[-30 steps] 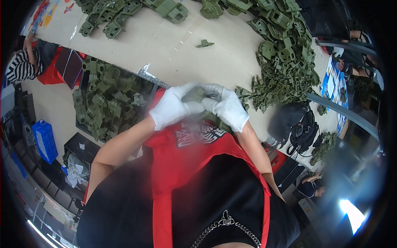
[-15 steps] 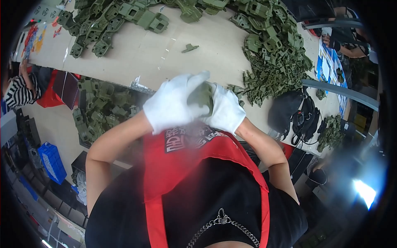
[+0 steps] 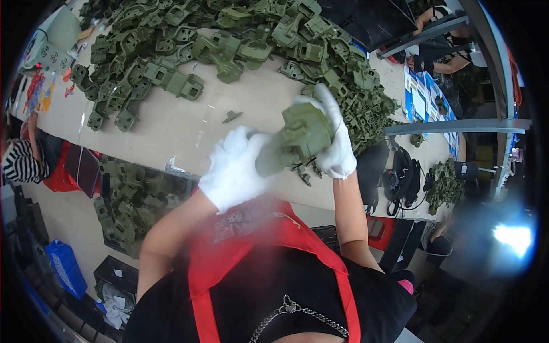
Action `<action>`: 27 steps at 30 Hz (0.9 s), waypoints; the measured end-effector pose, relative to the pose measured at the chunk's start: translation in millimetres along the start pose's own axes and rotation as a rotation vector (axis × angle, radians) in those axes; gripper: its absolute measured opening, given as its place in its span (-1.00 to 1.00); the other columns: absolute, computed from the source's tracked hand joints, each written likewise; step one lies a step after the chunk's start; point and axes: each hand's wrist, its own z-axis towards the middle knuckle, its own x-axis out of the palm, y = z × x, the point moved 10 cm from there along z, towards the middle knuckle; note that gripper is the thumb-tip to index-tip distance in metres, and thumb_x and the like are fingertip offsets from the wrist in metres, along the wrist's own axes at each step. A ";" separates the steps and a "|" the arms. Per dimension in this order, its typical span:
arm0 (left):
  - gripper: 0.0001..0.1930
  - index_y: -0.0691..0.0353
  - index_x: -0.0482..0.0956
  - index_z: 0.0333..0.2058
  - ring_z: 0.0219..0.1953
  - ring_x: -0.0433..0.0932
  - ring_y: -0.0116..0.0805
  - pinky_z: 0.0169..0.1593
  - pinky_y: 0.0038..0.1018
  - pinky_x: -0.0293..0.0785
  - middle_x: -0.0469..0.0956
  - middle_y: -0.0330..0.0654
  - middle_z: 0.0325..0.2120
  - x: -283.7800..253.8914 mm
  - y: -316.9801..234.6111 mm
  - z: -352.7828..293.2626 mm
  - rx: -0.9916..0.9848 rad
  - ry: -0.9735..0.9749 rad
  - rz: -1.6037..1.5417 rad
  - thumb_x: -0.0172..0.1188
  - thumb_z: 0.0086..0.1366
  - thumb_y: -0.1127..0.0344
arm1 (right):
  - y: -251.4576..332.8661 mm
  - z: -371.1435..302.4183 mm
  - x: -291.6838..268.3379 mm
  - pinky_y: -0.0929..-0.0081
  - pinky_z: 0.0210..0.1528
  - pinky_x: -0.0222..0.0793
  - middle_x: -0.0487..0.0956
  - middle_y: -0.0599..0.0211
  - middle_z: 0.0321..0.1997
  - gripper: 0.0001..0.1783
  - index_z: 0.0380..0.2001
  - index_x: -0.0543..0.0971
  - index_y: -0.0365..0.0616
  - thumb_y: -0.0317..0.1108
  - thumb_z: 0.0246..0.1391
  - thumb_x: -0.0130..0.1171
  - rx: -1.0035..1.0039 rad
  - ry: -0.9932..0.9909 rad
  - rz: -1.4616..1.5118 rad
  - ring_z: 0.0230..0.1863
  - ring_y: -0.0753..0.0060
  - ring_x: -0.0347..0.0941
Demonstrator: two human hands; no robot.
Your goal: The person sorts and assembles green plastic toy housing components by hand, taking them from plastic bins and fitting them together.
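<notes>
In both white-gloved hands is an olive-green moulded plastic part (image 3: 307,132), raised over the table's near edge and slightly blurred. My left hand (image 3: 235,167) is closed round its lower left end. At its right side my right hand (image 3: 338,142) grips the edge, one finger pointing up and away past the part. A small green plastic piece (image 3: 231,116) lies alone on the table (image 3: 171,128) beyond my left hand. Just beyond and beside my right hand spreads a heap of small green parts (image 3: 369,106). A few loose green bits lie below the held part.
Larger green plastic shells (image 3: 229,48) are heaped along the table's far side. A dark bin of green shells (image 3: 134,197) stands below the near edge at left. Black bags (image 3: 397,177) with straps lie at right. A grey metal bar (image 3: 457,126) crosses the right side. Other people work at both sides.
Both hands have moved apart; the right has gone up and right with the green part, now more exposed. The view has shifted, showing more of the far heap.
</notes>
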 end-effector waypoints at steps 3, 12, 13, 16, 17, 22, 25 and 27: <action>-0.43 0.15 0.40 -0.06 -0.09 0.38 0.04 -0.06 -0.12 0.36 0.35 -0.05 -0.15 -12.7 -23.7 -4.4 0.151 -0.014 0.030 0.35 -0.08 0.16 | 13.5 -0.8 -7.8 0.34 0.18 0.27 0.43 0.21 0.11 0.19 0.23 0.22 -0.21 -0.30 -0.65 0.55 0.109 0.136 -0.305 0.07 0.30 0.40; -0.19 0.14 0.32 0.08 0.06 0.32 0.04 0.07 -0.16 0.31 0.31 -0.03 0.02 2.7 -55.2 8.9 0.196 0.117 0.067 0.45 -0.22 0.12 | 56.3 -22.7 -20.7 0.36 0.01 0.32 0.48 0.26 -0.12 -0.11 -0.15 0.41 -0.13 -0.21 -0.73 0.61 -0.278 0.137 -0.418 -0.10 0.30 0.42; -0.19 0.14 0.32 0.08 0.06 0.32 0.04 0.07 -0.16 0.31 0.31 -0.03 0.02 3.6 -63.5 10.9 0.198 0.128 0.068 0.45 -0.22 0.12 | 60.8 -24.1 -20.4 0.36 0.01 0.32 0.48 0.26 -0.12 -0.11 -0.15 0.41 -0.13 -0.21 -0.73 0.61 -0.274 0.128 -0.414 -0.10 0.30 0.42; -0.03 0.14 0.17 0.19 -0.06 0.42 0.13 -0.01 -0.11 0.39 0.35 0.01 -0.01 -11.2 -83.5 22.5 0.148 -0.046 -0.212 0.46 -0.23 0.08 | 64.6 -29.1 0.4 0.34 0.01 0.33 0.49 0.20 -0.12 -0.13 -0.14 0.41 -0.15 -0.20 -0.68 0.59 -0.182 0.188 -0.664 -0.07 0.25 0.44; 0.01 0.18 0.15 0.19 -0.06 0.46 0.11 0.01 -0.13 0.39 0.39 0.03 -0.01 -2.4 -87.8 26.0 0.145 0.006 -0.301 0.48 -0.26 0.08 | 73.3 -30.7 -6.8 0.35 0.03 0.33 0.50 0.18 -0.11 -0.13 -0.13 0.42 -0.16 -0.21 -0.69 0.59 -0.163 0.102 -0.602 -0.06 0.23 0.45; 0.03 0.23 0.16 0.17 -0.06 0.53 0.01 0.02 -0.17 0.42 0.49 0.03 -0.06 14.6 -103.2 27.1 0.158 0.064 -0.420 0.51 -0.31 0.12 | 69.5 -43.6 -28.7 0.34 0.08 0.32 0.50 0.10 -0.05 -0.10 -0.09 0.43 -0.17 -0.25 -0.70 0.59 -0.120 0.044 -0.522 -0.05 0.14 0.46; -0.03 0.22 0.21 0.13 -0.09 0.56 -0.02 -0.05 -0.20 0.48 0.50 -0.02 -0.07 10.1 -113.5 31.5 0.290 -0.071 -0.427 0.51 -0.30 0.14 | 81.3 -45.4 -28.7 0.31 0.05 0.33 0.53 0.14 -0.08 -0.12 -0.13 0.44 -0.14 -0.28 -0.72 0.59 -0.266 0.054 -0.500 -0.10 0.15 0.47; -0.02 0.24 0.23 0.15 -0.06 0.53 -0.04 0.01 -0.25 0.44 0.48 0.01 -0.06 11.8 -117.3 34.8 0.273 -0.048 -0.477 0.53 -0.31 0.17 | 91.5 -47.7 -27.5 0.29 -0.02 0.36 0.55 0.21 -0.18 -0.16 -0.18 0.46 -0.10 -0.29 -0.74 0.59 -0.380 0.060 -0.535 -0.15 0.16 0.48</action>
